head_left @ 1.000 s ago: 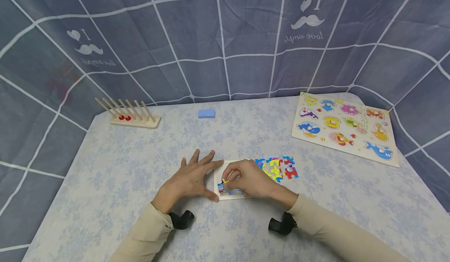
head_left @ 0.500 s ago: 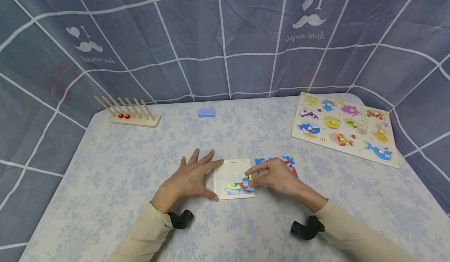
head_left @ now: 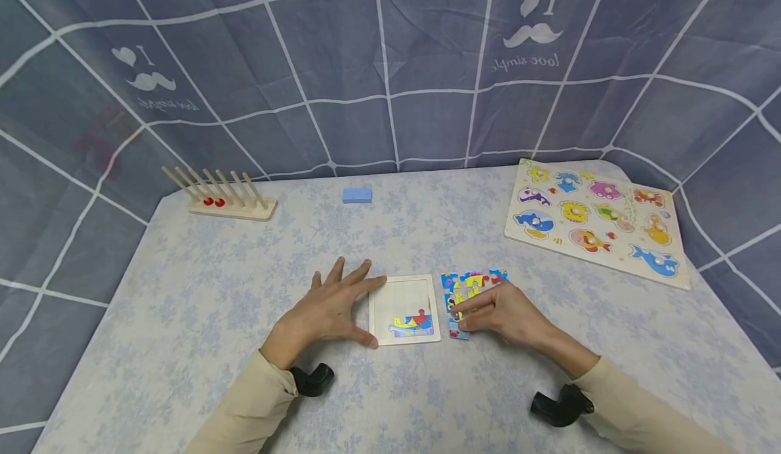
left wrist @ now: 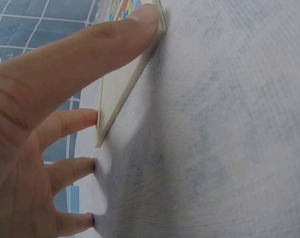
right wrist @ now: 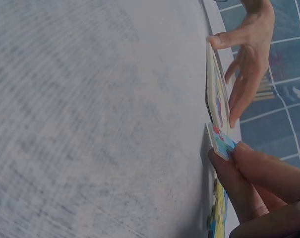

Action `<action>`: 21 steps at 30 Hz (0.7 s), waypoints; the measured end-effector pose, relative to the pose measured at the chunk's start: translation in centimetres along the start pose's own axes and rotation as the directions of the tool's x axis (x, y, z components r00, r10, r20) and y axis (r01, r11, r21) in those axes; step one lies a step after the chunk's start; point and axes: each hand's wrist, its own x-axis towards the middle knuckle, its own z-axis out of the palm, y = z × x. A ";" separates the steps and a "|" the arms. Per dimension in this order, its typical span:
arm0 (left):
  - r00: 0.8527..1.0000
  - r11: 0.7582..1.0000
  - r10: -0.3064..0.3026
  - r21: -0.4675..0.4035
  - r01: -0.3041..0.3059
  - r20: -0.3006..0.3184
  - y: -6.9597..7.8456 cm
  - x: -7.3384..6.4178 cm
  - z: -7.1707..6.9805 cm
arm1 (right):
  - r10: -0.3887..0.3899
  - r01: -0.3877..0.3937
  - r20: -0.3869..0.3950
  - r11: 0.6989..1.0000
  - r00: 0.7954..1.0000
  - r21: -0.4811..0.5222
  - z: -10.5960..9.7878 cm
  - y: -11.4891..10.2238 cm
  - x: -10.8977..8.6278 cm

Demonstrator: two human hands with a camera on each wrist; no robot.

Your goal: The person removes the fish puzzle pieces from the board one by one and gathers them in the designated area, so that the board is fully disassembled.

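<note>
My left hand (head_left: 326, 310) lies spread, its thumb and index finger touching the left edge of a square wooden puzzle tray (head_left: 436, 305). A few joined jigsaw pieces (head_left: 413, 326) sit along the tray's lower right inside. Just right of the tray, my right hand (head_left: 515, 315) pinches a jigsaw piece (right wrist: 220, 142) between thumb and fingers, tilted in the right wrist view. Beyond those fingers lies a block of colourful jigsaw pieces (head_left: 474, 280), partly hidden by the hand. In the left wrist view the left thumb (left wrist: 115, 42) presses on the tray's rim.
At the back left stands a wooden peg rack (head_left: 232, 211) with two red beads. A blue block (head_left: 356, 196) lies at the back middle. To the right is a knobbed sea-animal board (head_left: 601, 227). A grey checked curtain (head_left: 342, 68) borders the table.
My right hand has moved right, from over the tray to beside it, carrying a jigsaw piece out. The joined pieces in the tray are uncovered now. My left hand stays put.
</note>
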 end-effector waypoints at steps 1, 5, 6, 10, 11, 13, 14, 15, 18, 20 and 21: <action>1.000 1.000 0.000 0.001 0.000 -0.001 0.0 0.0 0.0 | 0.000 0.000 -0.002 1.000 1.000 -0.003 0.0 0.0 0.0; 1.000 1.000 -0.001 -0.003 0.001 -0.001 -0.1 0.0 0.0 | -0.030 0.029 -0.023 0.998 0.999 -0.051 0.2 0.0 0.0; 1.000 1.000 -0.001 -0.003 0.001 -0.001 -0.1 0.0 0.0 | -0.052 0.049 -0.033 0.995 0.998 -0.084 0.3 0.0 0.0; 1.000 1.000 0.001 -0.001 -0.001 -0.002 -0.1 0.0 0.1 | -0.135 0.106 -0.101 0.963 0.986 -0.248 0.7 -0.4 0.1; 1.000 1.000 0.000 -0.003 0.000 -0.002 -0.1 0.0 0.1 | -0.141 0.103 -0.120 0.955 0.983 -0.279 0.8 -0.6 0.1; 1.000 1.000 0.000 -0.004 0.000 -0.002 -0.1 0.0 0.1 | -0.143 0.088 -0.151 0.942 0.978 -0.323 1.0 -0.8 0.1; 1.000 1.000 -0.001 -0.006 0.001 0.000 -0.1 0.0 0.1 | -0.139 0.078 -0.161 0.938 0.977 -0.337 1.0 -0.9 0.1; 1.000 1.000 0.000 -0.007 0.000 0.000 -0.1 0.0 0.1 | -0.134 0.068 -0.169 0.935 0.976 -0.349 1.1 -1.0 0.1; 1.000 1.000 0.000 -0.008 0.000 0.000 0.0 0.0 0.0 | -0.120 0.046 -0.179 0.927 0.977 -0.372 1.2 -1.2 0.1; 1.000 1.000 0.000 -0.008 0.000 0.000 0.0 0.0 0.0 | -0.113 0.037 -0.179 0.925 0.977 -0.378 1.2 -1.2 0.0; 1.000 1.000 0.000 -0.005 0.000 -0.001 0.0 0.0 0.0 | -0.109 0.034 -0.179 0.925 0.978 -0.379 1.2 -1.3 0.0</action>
